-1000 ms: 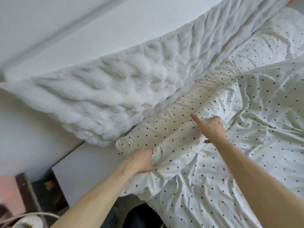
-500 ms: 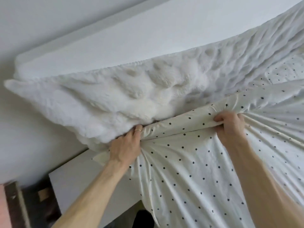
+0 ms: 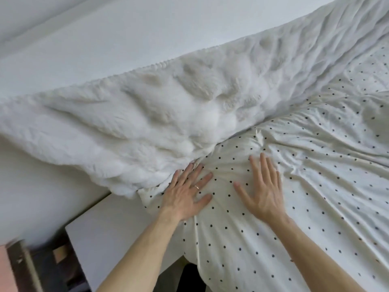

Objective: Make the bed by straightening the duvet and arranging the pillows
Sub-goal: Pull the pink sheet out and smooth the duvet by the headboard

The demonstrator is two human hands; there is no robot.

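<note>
A white duvet with small black dots [image 3: 305, 186] covers the bed and hangs over its near corner. Its top edge lies against a fluffy white textured pillow or cushion [image 3: 147, 123] that runs along the wall. My left hand [image 3: 185, 194], with a ring on one finger, lies flat with fingers spread on the duvet's top corner, its fingertips touching the fluffy cushion. My right hand [image 3: 263, 190] rests flat and spread on the duvet just to the right. Neither hand grips any fabric.
A white wall [image 3: 105, 39] rises behind the cushion. A white bed frame or side panel [image 3: 109, 239] shows below the corner. Dark furniture and a pinkish object [image 3: 31, 268] sit on the floor at lower left.
Both hands gripped the duvet's top edge and pulled it up to the fluffy cushion. They have since let go and now lie flat and open on the fabric.
</note>
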